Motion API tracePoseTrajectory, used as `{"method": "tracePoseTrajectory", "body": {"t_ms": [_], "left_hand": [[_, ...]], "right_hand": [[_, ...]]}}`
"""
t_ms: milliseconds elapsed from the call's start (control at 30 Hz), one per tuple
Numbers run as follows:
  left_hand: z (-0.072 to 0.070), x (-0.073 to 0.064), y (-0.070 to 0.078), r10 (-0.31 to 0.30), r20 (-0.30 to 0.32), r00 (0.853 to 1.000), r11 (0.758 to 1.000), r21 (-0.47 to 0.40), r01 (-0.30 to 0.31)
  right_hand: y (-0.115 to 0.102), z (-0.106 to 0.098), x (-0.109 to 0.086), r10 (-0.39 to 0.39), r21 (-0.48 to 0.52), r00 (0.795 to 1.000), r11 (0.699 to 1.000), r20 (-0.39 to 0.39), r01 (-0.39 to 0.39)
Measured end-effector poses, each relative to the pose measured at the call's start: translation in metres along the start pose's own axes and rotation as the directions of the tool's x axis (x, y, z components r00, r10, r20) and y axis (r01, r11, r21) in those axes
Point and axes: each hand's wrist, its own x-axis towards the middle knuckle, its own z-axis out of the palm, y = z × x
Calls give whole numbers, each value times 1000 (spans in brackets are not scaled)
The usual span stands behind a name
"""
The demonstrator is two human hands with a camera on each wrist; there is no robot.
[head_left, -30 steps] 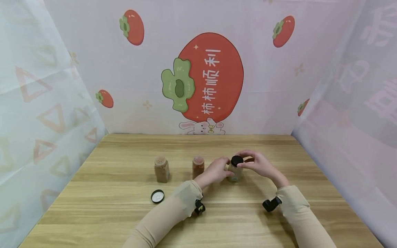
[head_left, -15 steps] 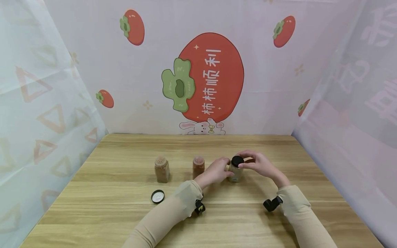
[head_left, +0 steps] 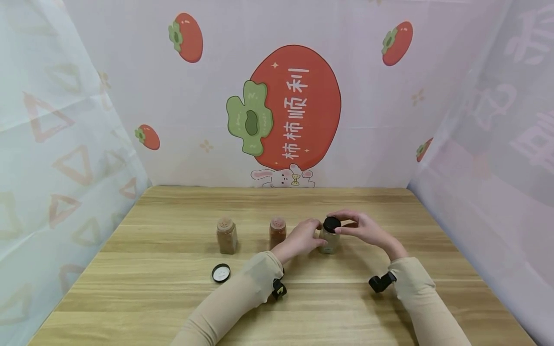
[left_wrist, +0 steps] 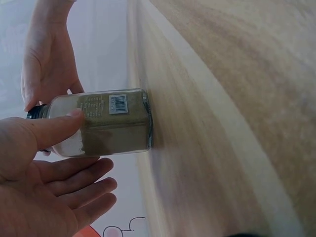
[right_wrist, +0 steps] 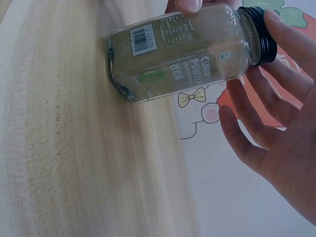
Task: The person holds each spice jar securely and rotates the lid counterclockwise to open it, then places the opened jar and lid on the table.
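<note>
A clear glass jar of cumin powder (head_left: 330, 243) stands upright on the table, topped with a black lid (head_left: 332, 224). My left hand (head_left: 301, 239) holds the jar's body from the left, its thumb (left_wrist: 57, 129) across the barcode side in the left wrist view. From the right, my right hand (head_left: 367, 229) grips the lid between thumb and fingers. The right wrist view shows the lid seated on the jar's neck, with the other right fingers (right_wrist: 256, 118) spread beside the jar. The left fingertips behind the glass are partly hidden.
Left of the hands stand a lidless shaker jar of reddish-brown powder (head_left: 277, 234) and another of tan powder (head_left: 227, 239), both with perforated tops. A loose black lid (head_left: 221, 273) lies upturned on the wooden table (head_left: 173, 298). Printed cloth walls (head_left: 368, 158) surround the table.
The right thumb and fingers have shifted slightly around the lid. My left hand and the jar keep their places, and the other jars have not moved.
</note>
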Motion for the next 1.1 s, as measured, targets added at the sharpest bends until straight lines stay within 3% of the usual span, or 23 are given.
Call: {"method": "tracePoseTrajectory", "body": {"t_ms": [267, 800, 1100], "left_hand": [[1, 0, 1, -19, -15, 1000, 1000, -15, 19], [2, 0, -1, -25, -58, 998, 1000, -16, 24], [2, -2, -2, -19, -66, 998, 1000, -20, 18]], "right_hand": [[1, 0, -4, 38, 6, 999, 999, -26, -37], [1, 17, -6, 99, -58, 968, 992, -230, -115], [-8, 21, -8, 108, -95, 962, 986, -252, -135]]}}
